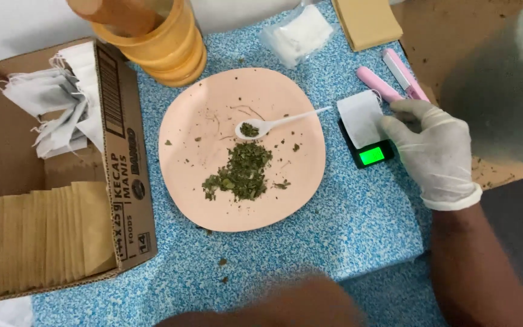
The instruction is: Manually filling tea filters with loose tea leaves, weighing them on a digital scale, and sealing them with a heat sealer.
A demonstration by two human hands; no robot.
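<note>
The gloved right hand (434, 151) pinches a white tea bag (361, 118) on the little scale (370, 154) near the surface's right edge; hold it flat and steady, while the left hand, just a blur at the near edge, can't be told.

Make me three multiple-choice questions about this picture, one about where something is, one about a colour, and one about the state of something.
1. Where does the white spoon lie?
A. on the pink plate
B. in the cardboard box
C. on the scale

2. What colour is the lit display of the small scale?
A. red
B. green
C. blue

3. What is in the bowl of the spoon?
A. nothing
B. a bit of dried green leaf
C. white powder

Answers: 1 A, the spoon rests on the plate above the pile of dried leaves. 2 B, the display glows green beside the gloved right hand. 3 B, a small green heap sits in the bowl.
</note>
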